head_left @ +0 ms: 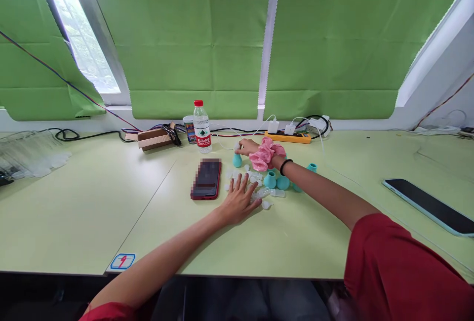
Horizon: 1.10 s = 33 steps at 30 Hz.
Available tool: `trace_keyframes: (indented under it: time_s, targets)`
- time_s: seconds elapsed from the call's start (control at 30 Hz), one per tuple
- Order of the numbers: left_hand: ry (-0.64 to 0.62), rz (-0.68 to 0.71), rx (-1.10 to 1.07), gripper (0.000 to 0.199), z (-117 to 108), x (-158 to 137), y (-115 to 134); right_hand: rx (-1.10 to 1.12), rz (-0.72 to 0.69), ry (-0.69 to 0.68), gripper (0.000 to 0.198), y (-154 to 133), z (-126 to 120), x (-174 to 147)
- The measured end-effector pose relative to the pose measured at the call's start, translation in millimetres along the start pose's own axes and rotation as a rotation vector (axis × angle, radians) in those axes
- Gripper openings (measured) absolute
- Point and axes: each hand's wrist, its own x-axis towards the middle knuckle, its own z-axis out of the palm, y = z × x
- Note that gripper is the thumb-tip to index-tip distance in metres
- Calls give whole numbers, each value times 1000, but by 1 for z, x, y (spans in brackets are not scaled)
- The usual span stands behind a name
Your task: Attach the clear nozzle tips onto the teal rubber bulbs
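Note:
My right hand (247,147) reaches across to a teal rubber bulb (237,160) standing on the table. Its fingers are closed around a translucent plastic tip (237,146) at the top of that bulb. My left hand (240,201) lies flat with fingers spread, over and beside a scatter of translucent plastic pieces (263,192). Several more teal bulbs, one with its open neck up (270,180), stand under and beside my right forearm, which partly hides them. A pink scrunchie (265,154) is around my right wrist.
A dark-screened phone in a red case (206,180) lies left of the pieces. Behind are a water bottle (202,128), a can (190,129), a cardboard box (154,139) and an orange power strip (289,137) with cables. Another phone (429,205) lies at far right.

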Motion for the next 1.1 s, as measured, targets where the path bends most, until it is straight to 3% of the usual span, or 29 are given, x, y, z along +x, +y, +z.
trace_keyframes:
  time_s: [0.1, 0.23, 0.37, 0.43, 0.5, 0.6, 0.77, 0.97, 1.1]
  targets:
    - [4, 1, -3, 52, 0, 0, 0, -24, 32, -9, 27, -7, 3, 13]
    - [-1, -16, -13, 55, 1, 0, -1, -27, 24, 96, 18, -25, -20, 4]
    - [10, -17, -20, 56, 3, 2, -3, 125, -57, 223, 16, -51, -51, -37]
    - [40, -9, -34, 55, 3, 2, -5, 252, -111, 190, 15, -61, -56, -68]
    - [79, 6, -66, 51, 2, 3, -6, 322, -138, 126, 13, -66, -52, -102]
    - [189, 52, -176, 34, -7, 4, -6, 259, -197, 35, 11, -62, -31, -145]
    - [426, -11, -473, 32, -25, 0, 2, 118, -229, -11, 15, -49, 3, -177]
    - [352, -136, -794, 55, -20, -4, 11, 98, -152, 33, 17, -54, 12, -178]
    - [202, -153, -911, 53, -20, -2, 10, 99, -53, 105, 17, -52, 14, -176]
